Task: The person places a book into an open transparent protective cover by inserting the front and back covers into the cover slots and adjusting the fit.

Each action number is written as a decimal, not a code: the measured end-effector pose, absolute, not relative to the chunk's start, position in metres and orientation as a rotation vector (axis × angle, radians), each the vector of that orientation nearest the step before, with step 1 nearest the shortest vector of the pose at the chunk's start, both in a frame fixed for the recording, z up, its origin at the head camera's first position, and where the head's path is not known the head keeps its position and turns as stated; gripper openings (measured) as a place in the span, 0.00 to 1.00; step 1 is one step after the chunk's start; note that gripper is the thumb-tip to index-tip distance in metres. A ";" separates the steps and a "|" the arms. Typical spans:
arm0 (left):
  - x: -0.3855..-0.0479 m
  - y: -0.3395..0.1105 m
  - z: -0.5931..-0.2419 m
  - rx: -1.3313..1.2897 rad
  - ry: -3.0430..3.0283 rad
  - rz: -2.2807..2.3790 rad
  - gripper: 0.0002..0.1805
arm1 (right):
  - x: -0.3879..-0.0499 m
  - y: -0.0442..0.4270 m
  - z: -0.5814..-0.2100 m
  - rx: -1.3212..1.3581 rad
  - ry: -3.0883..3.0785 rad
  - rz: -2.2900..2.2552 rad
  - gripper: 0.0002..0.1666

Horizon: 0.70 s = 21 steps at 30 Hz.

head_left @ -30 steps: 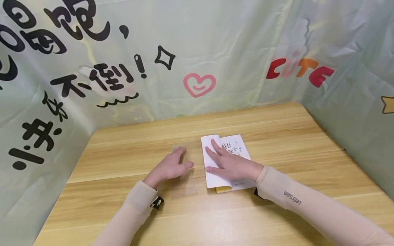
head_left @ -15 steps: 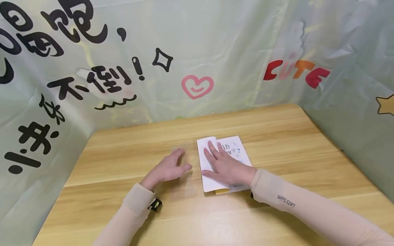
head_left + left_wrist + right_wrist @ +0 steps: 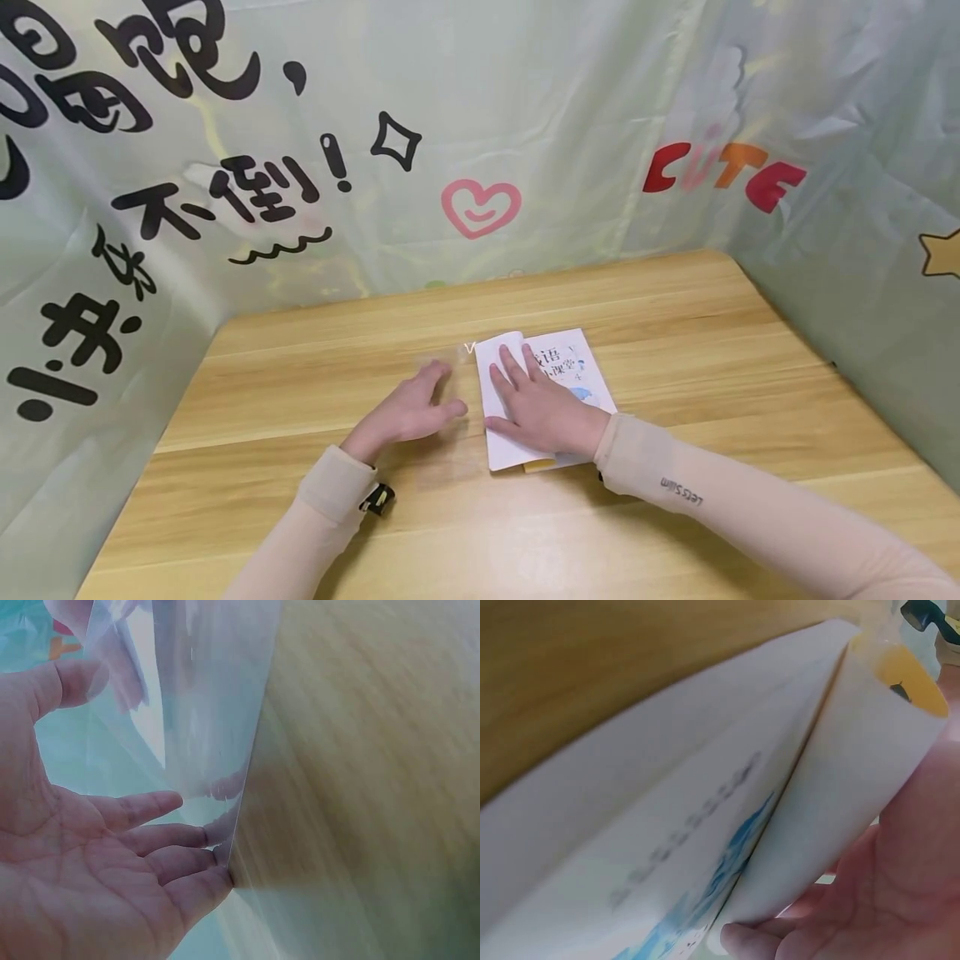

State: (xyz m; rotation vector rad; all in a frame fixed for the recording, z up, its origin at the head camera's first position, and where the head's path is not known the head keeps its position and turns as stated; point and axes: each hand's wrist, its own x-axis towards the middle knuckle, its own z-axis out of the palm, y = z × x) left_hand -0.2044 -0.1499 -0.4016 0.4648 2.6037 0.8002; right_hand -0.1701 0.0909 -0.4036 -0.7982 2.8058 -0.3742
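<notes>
A thin booklet with a white cover and blue print (image 3: 592,367) lies on the table, a white leaf (image 3: 497,392) folded over its left part. My right hand (image 3: 551,408) rests on that leaf with fingers spread. In the right wrist view the leaf (image 3: 840,765) curls up beside the cover, its yellow inner side showing at the end. My left hand (image 3: 412,408), fingers relaxed and parted, is at a clear plastic sheet (image 3: 450,467) left of the booklet. The left wrist view shows the fingertips of my left hand (image 3: 97,855) against the clear sheet (image 3: 217,690).
The wooden table (image 3: 300,367) carries the booklet and the sheet. Behind and beside it hangs a pale green printed cloth (image 3: 570,100) with black characters, a pink heart and coloured letters. A black strap (image 3: 377,500) sits at the left wrist.
My right hand and the folded leaf have shifted slightly left, uncovering more print on the cover. The leaf's edge is now closer to the clear sheet. My left hand has barely moved.
</notes>
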 end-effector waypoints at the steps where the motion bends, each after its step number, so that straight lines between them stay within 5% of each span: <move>1: -0.204 -0.150 -0.401 0.466 2.600 0.802 0.46 | -0.170 0.090 -0.404 -0.803 2.814 -0.359 0.48; 21: -0.203 -0.146 -0.401 0.520 2.607 0.789 0.46 | -0.170 0.077 -0.403 -0.926 2.912 -0.192 0.47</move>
